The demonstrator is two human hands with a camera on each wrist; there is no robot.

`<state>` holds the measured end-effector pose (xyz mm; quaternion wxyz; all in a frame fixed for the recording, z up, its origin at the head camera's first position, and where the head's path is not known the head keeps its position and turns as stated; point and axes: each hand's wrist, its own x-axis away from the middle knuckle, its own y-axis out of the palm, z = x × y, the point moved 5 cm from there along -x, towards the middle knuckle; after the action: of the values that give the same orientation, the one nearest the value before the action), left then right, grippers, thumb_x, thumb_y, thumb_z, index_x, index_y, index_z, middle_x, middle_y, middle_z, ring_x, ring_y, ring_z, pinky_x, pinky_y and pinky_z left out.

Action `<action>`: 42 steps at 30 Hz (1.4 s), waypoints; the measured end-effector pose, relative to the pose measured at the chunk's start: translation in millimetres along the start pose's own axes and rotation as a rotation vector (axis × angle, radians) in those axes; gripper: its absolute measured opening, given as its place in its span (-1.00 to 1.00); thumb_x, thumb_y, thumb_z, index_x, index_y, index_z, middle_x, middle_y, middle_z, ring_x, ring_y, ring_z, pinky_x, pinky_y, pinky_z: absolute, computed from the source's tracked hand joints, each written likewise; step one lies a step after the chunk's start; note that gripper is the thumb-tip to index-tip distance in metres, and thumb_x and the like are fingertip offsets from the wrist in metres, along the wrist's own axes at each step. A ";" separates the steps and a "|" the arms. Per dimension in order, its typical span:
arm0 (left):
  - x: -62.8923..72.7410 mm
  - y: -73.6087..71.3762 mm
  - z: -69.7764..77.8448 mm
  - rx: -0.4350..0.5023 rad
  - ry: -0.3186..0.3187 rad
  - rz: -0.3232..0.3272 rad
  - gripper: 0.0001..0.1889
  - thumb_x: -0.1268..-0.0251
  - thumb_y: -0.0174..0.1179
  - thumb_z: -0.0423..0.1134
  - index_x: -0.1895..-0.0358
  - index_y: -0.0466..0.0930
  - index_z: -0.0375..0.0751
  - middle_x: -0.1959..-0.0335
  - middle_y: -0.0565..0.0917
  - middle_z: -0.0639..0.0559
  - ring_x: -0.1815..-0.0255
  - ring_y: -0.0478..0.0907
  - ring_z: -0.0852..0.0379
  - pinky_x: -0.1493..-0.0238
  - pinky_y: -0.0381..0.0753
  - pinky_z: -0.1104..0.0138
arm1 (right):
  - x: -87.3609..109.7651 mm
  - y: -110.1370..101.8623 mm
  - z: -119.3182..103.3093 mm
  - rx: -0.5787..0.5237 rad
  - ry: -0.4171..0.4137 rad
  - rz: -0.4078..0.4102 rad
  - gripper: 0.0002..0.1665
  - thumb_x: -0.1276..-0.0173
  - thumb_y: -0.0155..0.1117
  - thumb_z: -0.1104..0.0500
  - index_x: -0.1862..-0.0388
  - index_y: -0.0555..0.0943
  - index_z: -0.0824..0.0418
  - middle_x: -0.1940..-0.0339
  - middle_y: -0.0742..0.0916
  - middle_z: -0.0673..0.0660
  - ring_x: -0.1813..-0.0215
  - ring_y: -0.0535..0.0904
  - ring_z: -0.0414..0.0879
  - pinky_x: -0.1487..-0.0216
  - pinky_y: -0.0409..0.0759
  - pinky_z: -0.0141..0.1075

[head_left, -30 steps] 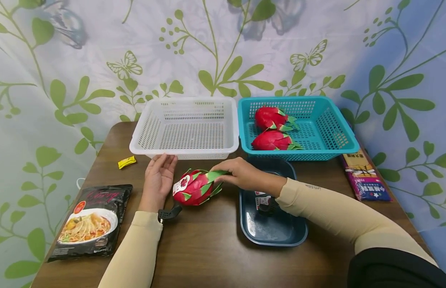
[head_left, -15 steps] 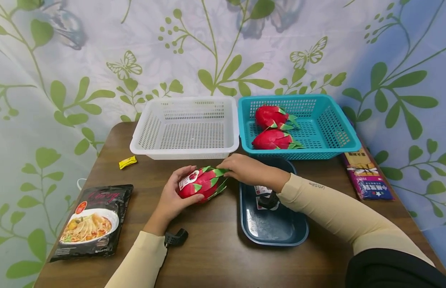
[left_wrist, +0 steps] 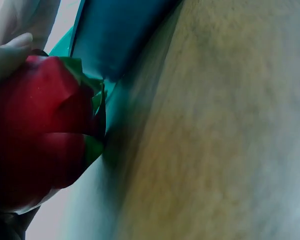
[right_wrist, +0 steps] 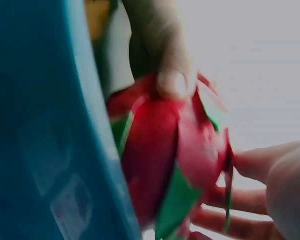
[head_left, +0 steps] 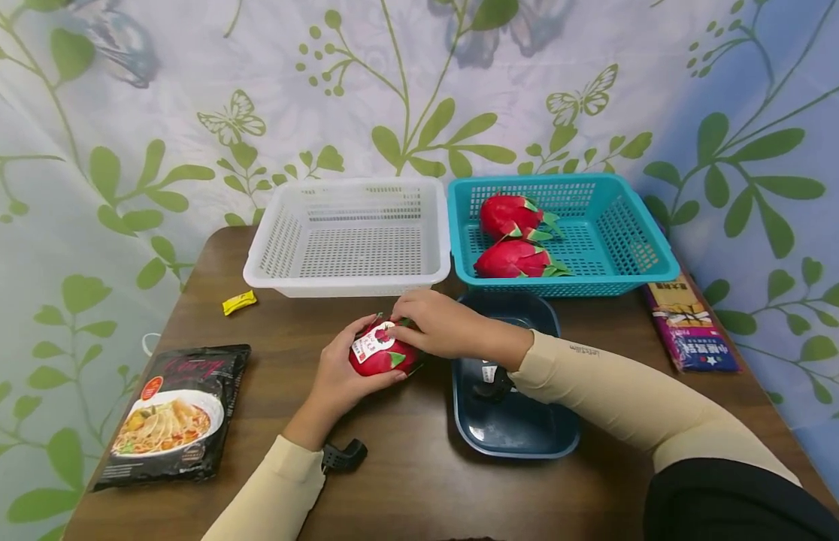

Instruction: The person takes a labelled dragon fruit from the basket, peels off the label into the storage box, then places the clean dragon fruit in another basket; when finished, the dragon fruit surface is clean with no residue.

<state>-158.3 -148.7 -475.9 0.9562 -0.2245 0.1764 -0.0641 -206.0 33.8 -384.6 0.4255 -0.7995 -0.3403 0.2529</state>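
Note:
Above the table's middle, my left hand (head_left: 341, 376) holds a red dragon fruit (head_left: 375, 363) with green-tipped scales, its thumb along the near side. A white label (head_left: 372, 343) with a fruit picture is on the fruit's top. My right hand (head_left: 436, 323) grips the leafy end from the right, thumb over the label's edge. That hand hides most of the green leaves in the head view. Red skin of the fruit (left_wrist: 45, 125) fills the left of the left wrist view. In the right wrist view the right fingers (right_wrist: 245, 200) curl at its scales.
A white basket (head_left: 352, 285) stands behind the hands. Beside it, a teal basket (head_left: 609, 282) has two dragon fruits (head_left: 510, 259) inside. A dark blue basin (head_left: 517, 443) with white labels lies under the right forearm. Noodle bag (head_left: 169, 421), yellow sachet (head_left: 240, 303) and purple packet (head_left: 693, 327) lie around.
My left hand has moved from beside the fruit to holding it. The fruit has turned, its label now facing up, and my right hand has slid left from the leaf tips over it.

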 end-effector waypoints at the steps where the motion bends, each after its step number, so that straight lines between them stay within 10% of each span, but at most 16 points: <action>1: 0.3 0.8 1.0 -0.007 0.015 0.003 -0.02 0.09 0.74 -0.07 -0.46 0.42 -0.08 -0.32 0.57 0.07 -0.23 0.53 0.04 -0.02 0.74 0.13 | -0.7 1.1 -1.5 -0.003 0.007 0.008 -0.65 -0.45 0.48 0.02 -0.07 0.74 0.20 -0.03 0.76 0.08 -0.08 0.62 -0.06 -0.08 0.66 -0.29; 7: 0.5 1.4 3.5 0.001 0.097 0.025 -0.02 0.13 0.77 -0.15 -0.45 0.44 -0.10 -0.30 0.59 0.05 -0.19 0.57 0.03 -0.03 0.73 0.17 | 3.3 -2.3 -16.0 -0.216 -0.119 0.107 -0.84 -0.36 0.56 0.17 0.11 0.79 0.08 0.05 0.77 -0.07 -0.06 0.59 -0.17 -0.05 0.68 -0.22; 13: -2.3 -0.9 5.0 0.002 0.116 0.052 -0.04 0.16 0.77 -0.20 -0.43 0.50 -0.17 -0.31 0.62 -0.02 -0.21 0.59 -0.03 -0.14 0.68 0.09 | 41.7 -16.9 -38.8 -0.618 -0.357 -0.130 -0.81 -0.40 0.50 0.23 0.05 0.77 0.06 0.08 0.78 -0.09 0.09 0.66 -0.11 0.09 0.74 -0.12; 24: -3.3 0.1 6.3 -0.001 0.007 0.027 -0.04 0.11 0.75 -0.11 -0.46 0.46 -0.04 -0.35 0.56 0.10 -0.29 0.51 0.02 -0.08 0.71 0.04 | 151.2 -37.1 37.2 -0.422 0.565 0.096 -0.87 -0.47 0.46 0.20 0.15 0.68 0.24 0.43 0.75 0.06 0.46 0.73 0.00 0.35 0.78 -0.11; 34: -2.5 0.4 7.0 -0.005 -0.002 0.002 -0.02 0.09 0.74 -0.10 -0.48 0.43 -0.06 -0.38 0.54 0.09 -0.32 0.48 0.01 -0.08 0.71 0.03 | 176.9 -12.2 29.6 -0.621 0.685 -0.015 -0.88 -0.49 0.40 0.28 0.16 0.66 0.35 0.42 0.77 0.15 0.44 0.77 0.06 0.36 0.77 -0.15; 42: -3.0 -0.2 7.2 -0.017 -0.008 0.002 -0.04 0.08 0.74 -0.08 -0.47 0.43 -0.06 -0.37 0.54 0.10 -0.32 0.48 0.02 -0.09 0.70 0.03 | 175.3 3.7 23.0 -0.346 0.748 -0.147 -0.91 -0.48 0.42 0.27 0.24 0.66 0.26 0.59 0.69 0.04 0.66 0.65 -0.02 0.61 0.64 -0.25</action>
<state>-158.5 -145.3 -468.9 0.9551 -0.2326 0.1733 -0.0608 -108.5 177.2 -419.6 0.3963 -0.8694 -0.2560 -0.1467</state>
